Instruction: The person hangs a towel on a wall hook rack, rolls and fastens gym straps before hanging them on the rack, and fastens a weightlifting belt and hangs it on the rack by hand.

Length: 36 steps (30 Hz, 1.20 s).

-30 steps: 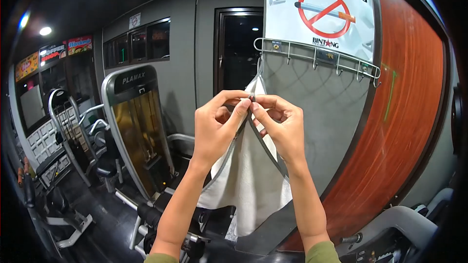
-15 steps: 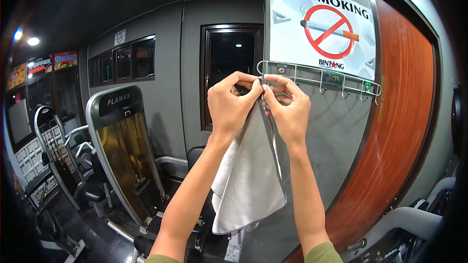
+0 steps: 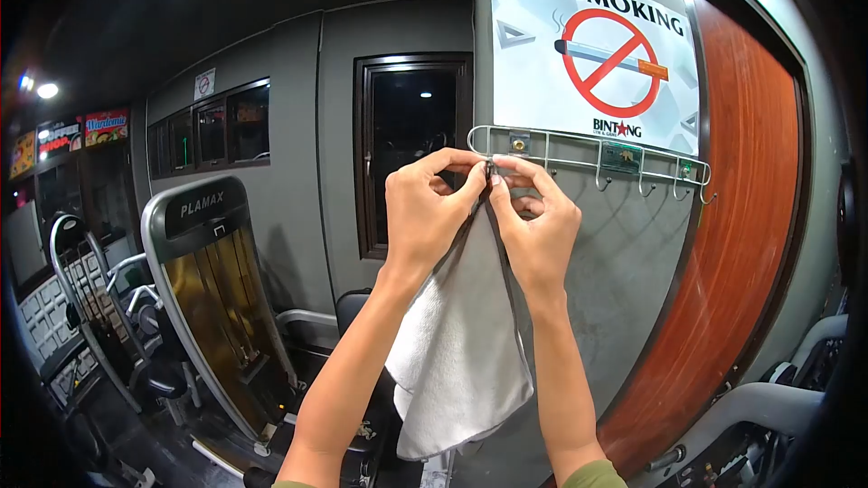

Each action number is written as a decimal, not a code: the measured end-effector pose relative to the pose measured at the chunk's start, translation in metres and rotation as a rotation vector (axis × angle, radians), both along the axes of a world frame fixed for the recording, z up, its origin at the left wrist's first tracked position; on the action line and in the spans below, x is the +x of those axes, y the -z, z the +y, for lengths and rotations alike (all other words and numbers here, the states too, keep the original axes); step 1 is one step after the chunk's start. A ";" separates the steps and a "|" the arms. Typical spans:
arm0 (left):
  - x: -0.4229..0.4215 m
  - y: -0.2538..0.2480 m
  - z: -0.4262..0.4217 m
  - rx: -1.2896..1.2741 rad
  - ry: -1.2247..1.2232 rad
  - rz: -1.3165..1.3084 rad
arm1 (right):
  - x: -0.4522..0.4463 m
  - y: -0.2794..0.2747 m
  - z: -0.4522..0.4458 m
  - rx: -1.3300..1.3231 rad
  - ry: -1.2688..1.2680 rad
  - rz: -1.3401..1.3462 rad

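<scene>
A white towel (image 3: 470, 352) with a dark edge hangs down from between my two hands. Thumb and fingers of my left hand (image 3: 432, 208) pinch its upper corner from the left. My right hand (image 3: 535, 217) pinches the same corner from the right, fingertips close to the left ones. Both hands are raised just under the left end of a wire hook rack (image 3: 588, 161) fixed to the grey wall. The fingers hide the exact spot where the towel's top meets the rack, so I cannot tell whether it is on a hook.
Above the rack is a no-smoking sign (image 3: 597, 54). A reddish wooden door (image 3: 723, 217) stands at the right. Gym machines, one a tall weight-stack unit (image 3: 212, 289), fill the left. A padded grey machine arm (image 3: 750, 416) juts in at lower right. A dark window (image 3: 411, 145) lies behind my left hand.
My hands and the towel sit slightly lower in view, the towel's top now just below the rack's left end. The camera has shifted a little. Both pinches persist.
</scene>
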<state>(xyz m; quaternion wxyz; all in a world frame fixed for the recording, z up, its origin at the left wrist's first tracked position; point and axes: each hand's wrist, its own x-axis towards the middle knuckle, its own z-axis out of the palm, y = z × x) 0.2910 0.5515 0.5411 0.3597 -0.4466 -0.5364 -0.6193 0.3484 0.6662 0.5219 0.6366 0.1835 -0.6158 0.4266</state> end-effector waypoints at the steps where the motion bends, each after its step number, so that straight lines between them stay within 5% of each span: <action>1: 0.000 0.000 -0.001 -0.011 -0.016 0.012 | 0.000 0.001 -0.001 -0.010 -0.003 0.009; 7: 0.003 0.004 -0.004 -0.034 -0.218 0.123 | -0.004 0.009 0.004 -0.024 0.019 -0.026; 18: 0.013 0.018 -0.009 -0.081 -0.239 0.044 | 0.000 0.031 0.003 0.007 -0.047 -0.053; 24: 0.043 0.049 -0.032 -0.134 -0.234 -0.061 | 0.023 0.077 -0.001 0.218 0.289 0.022; 36: 0.148 0.225 -0.147 -0.221 -0.368 -0.711 | 0.075 0.251 -0.082 0.300 -0.654 -0.781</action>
